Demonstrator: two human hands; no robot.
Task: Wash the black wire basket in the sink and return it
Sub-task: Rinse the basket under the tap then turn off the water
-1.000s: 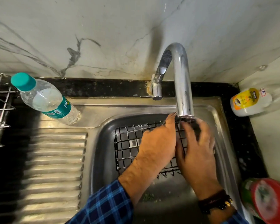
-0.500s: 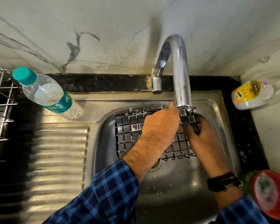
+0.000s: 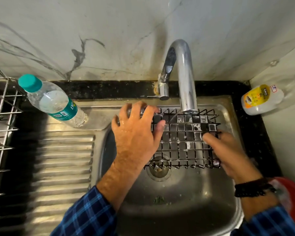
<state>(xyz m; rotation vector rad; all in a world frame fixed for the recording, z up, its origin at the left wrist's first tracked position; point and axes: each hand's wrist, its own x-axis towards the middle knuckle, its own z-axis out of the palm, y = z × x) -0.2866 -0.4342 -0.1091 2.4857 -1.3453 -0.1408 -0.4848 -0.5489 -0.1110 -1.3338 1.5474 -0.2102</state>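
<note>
Sudsy black wire basket (image 3: pixel 186 138) beneath curved chrome tap (image 3: pixel 186 74): left hand (image 3: pixel 136 133) splayed on its edge, blurred right hand (image 3: pixel 228 154) seemingly pinching it; slick wire may slip, striking the spout.

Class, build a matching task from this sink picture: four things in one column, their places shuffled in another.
1 water bottle
2 black wire basket
3 yellow-labelled bottle
4 metal rack

a under the tap, in the sink
b far left edge
c right counter corner
d steel ledge behind the drainboard

Pairs: 1-d, 2-a, 3-c, 4-b
</note>
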